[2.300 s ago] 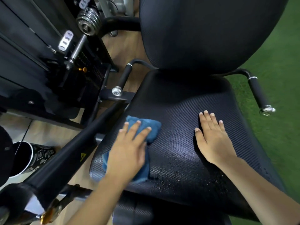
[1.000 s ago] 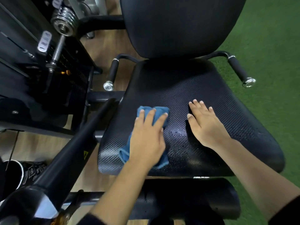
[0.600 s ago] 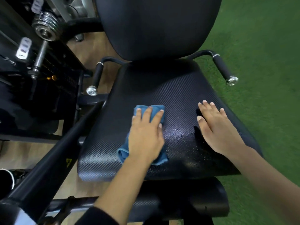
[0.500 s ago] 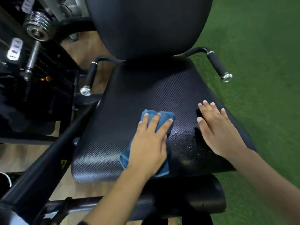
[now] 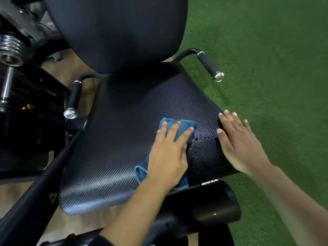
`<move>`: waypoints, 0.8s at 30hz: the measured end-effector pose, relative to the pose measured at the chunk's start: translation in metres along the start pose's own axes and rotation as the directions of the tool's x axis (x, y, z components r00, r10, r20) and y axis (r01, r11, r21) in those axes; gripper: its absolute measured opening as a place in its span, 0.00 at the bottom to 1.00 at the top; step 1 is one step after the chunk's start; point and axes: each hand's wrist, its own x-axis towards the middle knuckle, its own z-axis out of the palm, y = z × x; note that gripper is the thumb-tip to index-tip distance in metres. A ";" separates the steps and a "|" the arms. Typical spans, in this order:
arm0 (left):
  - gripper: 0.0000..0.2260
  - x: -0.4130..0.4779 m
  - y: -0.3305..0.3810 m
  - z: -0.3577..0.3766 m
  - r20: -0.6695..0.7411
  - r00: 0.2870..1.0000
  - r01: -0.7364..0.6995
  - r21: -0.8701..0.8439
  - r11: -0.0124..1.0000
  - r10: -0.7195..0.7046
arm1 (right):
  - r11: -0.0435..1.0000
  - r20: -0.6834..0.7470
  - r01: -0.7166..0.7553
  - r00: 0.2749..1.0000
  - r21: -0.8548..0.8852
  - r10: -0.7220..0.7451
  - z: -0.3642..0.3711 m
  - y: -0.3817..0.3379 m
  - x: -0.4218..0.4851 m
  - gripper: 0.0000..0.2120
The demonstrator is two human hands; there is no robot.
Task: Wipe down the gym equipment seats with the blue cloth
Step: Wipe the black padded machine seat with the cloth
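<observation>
No legible text: yellow warning-triangle sticker [image 5: 53,197] on black bar [image 5: 26,215], lower left; white label [image 5: 209,182] beneath seat [image 5: 124,139], lower centre, unreadable.

Hands x2: L hand [image 5: 167,157], R hand [image 5: 239,144]; 1 blue cloth [image 5: 185,124]; 1 seat [image 5: 122,139]; 2 handles [image 5: 208,65] [image 5: 74,96].

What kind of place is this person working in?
Most likely a gym: a padded black machine seat with a grip handle on each side, steel weight plates at the left, and green turf flooring.
</observation>
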 end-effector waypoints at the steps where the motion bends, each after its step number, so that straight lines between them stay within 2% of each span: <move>1: 0.21 -0.008 0.002 -0.002 0.020 0.998 -0.067 -0.016 0.998 0.067 | 1.000 -0.005 -0.013 1.000 0.004 0.013 0.000 0.002 -0.002 0.32; 3: 0.22 -0.021 -0.013 -0.011 0.065 0.985 -0.156 -0.041 0.987 0.158 | 0.999 -0.009 -0.034 0.999 0.007 0.034 0.000 0.007 -0.007 0.32; 4: 0.22 -0.022 -0.025 -0.016 0.080 0.985 -0.151 -0.052 0.987 0.155 | 0.999 -0.006 -0.043 0.999 0.006 0.043 -0.001 0.009 -0.008 0.32; 7: 0.22 0.005 -0.051 -0.018 0.037 0.999 0.028 -0.053 0.998 -0.026 | 0.998 -0.001 -0.065 0.998 -0.002 0.065 -0.001 0.015 -0.011 0.33; 9: 0.20 0.038 -0.043 -0.008 0.007 0.987 0.163 -0.042 0.986 -0.163 | 0.997 0.002 -0.082 0.997 0.002 0.082 0.001 0.018 -0.013 0.31; 11: 0.20 0.060 -0.019 0.003 0.006 0.979 0.202 -0.021 0.979 -0.202 | 0.994 0.007 -0.105 0.995 0.022 0.104 0.003 0.018 -0.016 0.28; 12: 0.20 0.063 -0.006 0.007 0.019 0.986 0.163 -0.021 0.986 -0.163 | 0.993 0.009 -0.115 0.993 0.032 0.114 0.003 0.017 -0.017 0.28; 14: 0.20 0.049 0.012 0.011 0.070 0.997 -0.004 -0.040 0.999 0.006 | 0.991 0.012 -0.127 0.992 0.041 0.127 0.002 0.016 -0.017 0.27; 16: 0.20 0.024 0.009 0.002 0.121 0.978 -0.158 -0.083 0.984 0.168 | 0.991 0.020 -0.126 0.992 0.039 0.125 0.000 0.015 -0.017 0.27; 18: 0.20 0.013 -0.009 -0.008 0.135 0.963 -0.218 -0.118 0.969 0.234 | 0.992 0.026 -0.122 0.992 0.029 0.121 -0.004 0.017 -0.017 0.27; 20: 0.21 0.026 -0.025 -0.009 0.110 0.979 -0.163 -0.094 0.982 0.173 | 0.994 0.021 -0.113 0.993 0.011 0.113 -0.007 0.021 -0.017 0.28; 24: 0.20 0.081 -0.007 0.014 0.038 0.996 0.081 -0.033 0.996 -0.080 | 0.993 0.021 -0.118 0.993 0.004 0.118 -0.010 0.030 -0.014 0.28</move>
